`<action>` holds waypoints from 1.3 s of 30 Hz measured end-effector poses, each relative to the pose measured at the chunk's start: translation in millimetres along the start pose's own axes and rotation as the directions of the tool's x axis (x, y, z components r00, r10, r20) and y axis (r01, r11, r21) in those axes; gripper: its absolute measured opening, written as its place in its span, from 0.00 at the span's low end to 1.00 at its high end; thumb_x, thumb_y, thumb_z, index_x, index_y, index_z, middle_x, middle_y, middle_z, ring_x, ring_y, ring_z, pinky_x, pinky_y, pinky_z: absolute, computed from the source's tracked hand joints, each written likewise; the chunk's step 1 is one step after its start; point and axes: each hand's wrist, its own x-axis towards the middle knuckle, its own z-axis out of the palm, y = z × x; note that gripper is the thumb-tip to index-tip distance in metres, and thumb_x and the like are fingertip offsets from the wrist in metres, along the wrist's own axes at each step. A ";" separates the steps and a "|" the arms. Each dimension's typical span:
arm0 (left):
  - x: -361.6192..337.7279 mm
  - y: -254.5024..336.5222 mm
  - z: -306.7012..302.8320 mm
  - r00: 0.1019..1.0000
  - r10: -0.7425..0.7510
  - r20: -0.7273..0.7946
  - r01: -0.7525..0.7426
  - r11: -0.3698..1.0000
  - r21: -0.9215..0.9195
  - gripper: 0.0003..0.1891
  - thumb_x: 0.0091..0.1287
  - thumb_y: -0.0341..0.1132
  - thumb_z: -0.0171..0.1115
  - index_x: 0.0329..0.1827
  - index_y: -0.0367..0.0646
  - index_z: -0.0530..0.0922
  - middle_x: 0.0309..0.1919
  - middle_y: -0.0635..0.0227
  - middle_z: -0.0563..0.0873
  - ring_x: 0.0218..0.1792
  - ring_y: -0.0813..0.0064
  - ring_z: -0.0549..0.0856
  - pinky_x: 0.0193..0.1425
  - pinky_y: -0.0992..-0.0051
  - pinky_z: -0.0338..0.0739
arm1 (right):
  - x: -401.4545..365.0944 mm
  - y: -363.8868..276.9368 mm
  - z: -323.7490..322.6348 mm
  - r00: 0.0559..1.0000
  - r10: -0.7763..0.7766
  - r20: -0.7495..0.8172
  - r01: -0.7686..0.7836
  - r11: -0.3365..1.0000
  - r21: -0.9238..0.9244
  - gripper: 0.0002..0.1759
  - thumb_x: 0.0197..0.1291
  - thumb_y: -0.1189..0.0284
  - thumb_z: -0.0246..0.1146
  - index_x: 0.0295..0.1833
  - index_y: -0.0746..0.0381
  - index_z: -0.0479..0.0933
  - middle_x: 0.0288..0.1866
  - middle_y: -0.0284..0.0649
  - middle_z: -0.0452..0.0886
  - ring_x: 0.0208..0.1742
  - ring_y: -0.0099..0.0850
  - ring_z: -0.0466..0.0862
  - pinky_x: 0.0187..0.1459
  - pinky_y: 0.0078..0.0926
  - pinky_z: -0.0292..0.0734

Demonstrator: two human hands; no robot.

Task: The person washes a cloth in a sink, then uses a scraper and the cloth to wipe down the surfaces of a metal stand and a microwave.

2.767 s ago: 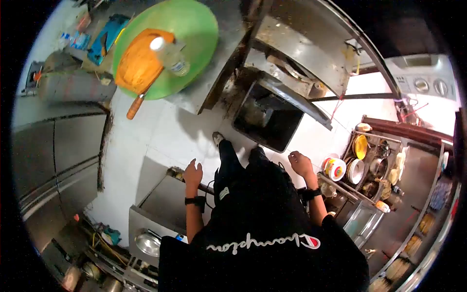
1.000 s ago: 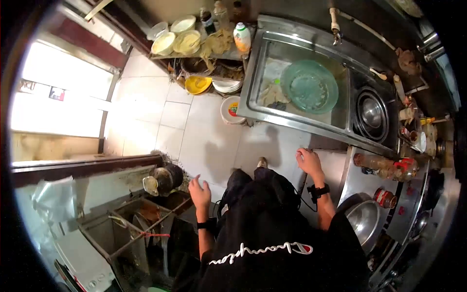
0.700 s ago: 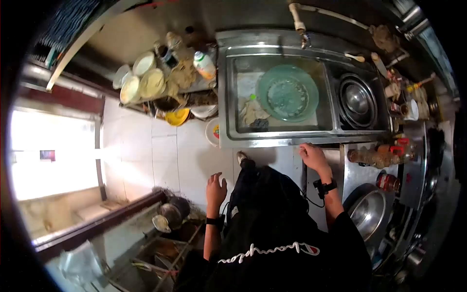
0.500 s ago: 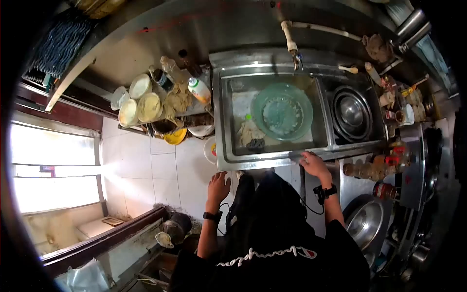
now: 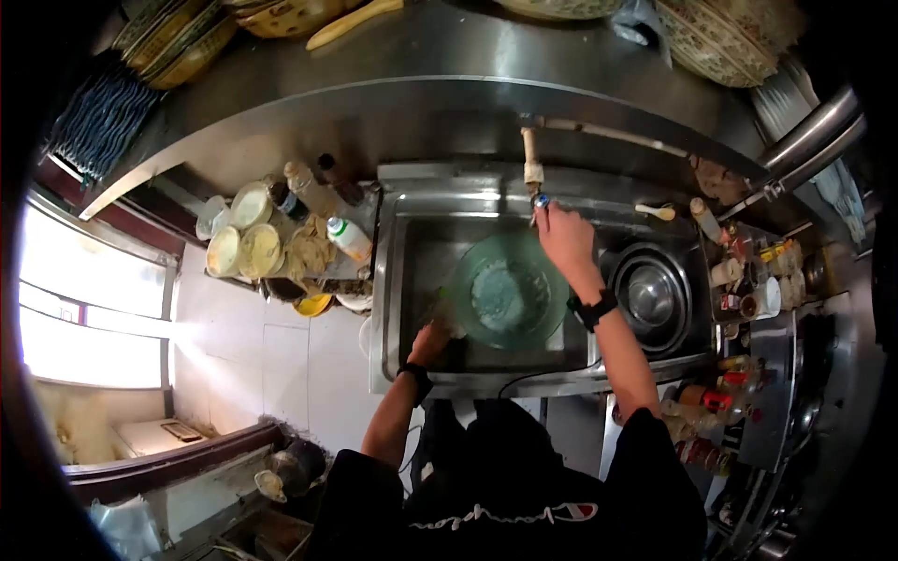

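Observation:
I stand at a steel sink (image 5: 388,280) with a green translucent basin (image 5: 510,290) in it. My right hand (image 5: 563,236) reaches to the back of the sink and closes on the tap (image 5: 537,198). My left hand (image 5: 432,338) is low in the sink at the basin's left rim, on a rag or sponge there; its fingers are partly hidden.
Nested steel bowls (image 5: 652,297) fill the right sink compartment. A rack to the left holds tubs (image 5: 245,234) and bottles (image 5: 348,238). Sauce jars (image 5: 720,402) stand on the counter at the right. Baskets and plates sit on a shelf (image 5: 449,47) above.
I have turned from the stove area and walked to the sink. My right hand rose from the sink's front edge to the tap; my left hand went into the sink.

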 end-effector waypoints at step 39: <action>92.7 80.5 -205.8 0.946 -0.193 0.260 0.307 0.274 -0.912 0.08 0.63 0.32 0.66 0.41 0.37 0.82 0.26 0.67 0.83 0.26 0.83 0.82 0.30 0.81 0.78 | -147.5 66.3 147.0 0.531 -0.176 0.829 -0.692 0.474 0.544 0.33 0.69 0.47 0.50 0.69 0.58 0.62 0.65 0.44 0.71 0.60 0.38 0.76 0.56 0.40 0.73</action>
